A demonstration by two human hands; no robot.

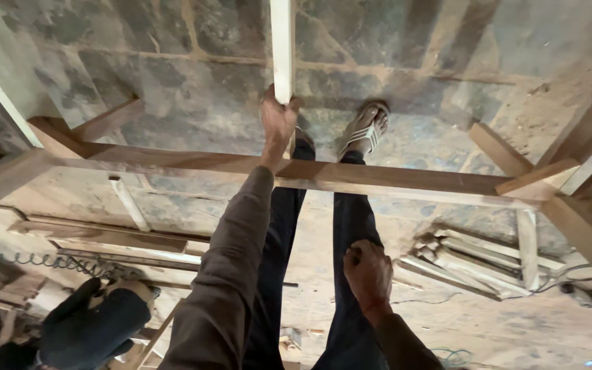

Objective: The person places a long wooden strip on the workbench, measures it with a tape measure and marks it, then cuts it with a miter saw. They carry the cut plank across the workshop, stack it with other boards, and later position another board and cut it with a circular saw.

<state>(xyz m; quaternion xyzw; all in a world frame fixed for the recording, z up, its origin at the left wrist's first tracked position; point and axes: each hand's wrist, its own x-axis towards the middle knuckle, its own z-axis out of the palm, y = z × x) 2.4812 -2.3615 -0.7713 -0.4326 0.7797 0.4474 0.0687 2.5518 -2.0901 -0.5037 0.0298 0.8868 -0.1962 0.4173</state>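
Closest to the lens was the brown sleeve of the left arm, running up to the left hand (279, 118). That hand was wrapped tight around the lower end of a pale wooden strip (282, 48), fingers and thumb fully round it. The strip stood roughly on end over the stone floor (193, 89), just past the long cross rail (392, 181) of a brown wooden frame. The wrist lay across that rail. Whether the strip's foot met the floor or the rail I couldn't tell, since the hand covered it.

The right hand (368, 273) hung low by the thigh, curled into a fist. I saw nothing in it, though something small could have been hidden inside. Dark trousers and a sandalled foot (364, 130) showed beyond the rail.

As I read it, the work was at the placing stage: the strip was gripped and held against the frame, not fastened to anything I could see. Any next move with it would call for a steady one-handed hold on the strip's line, and the idle right hand was free to help.

Off right lay a pile of pale slats (474, 264). At lower left another person (94, 325) in dark clothes crouched near a coiled cable (42, 261).
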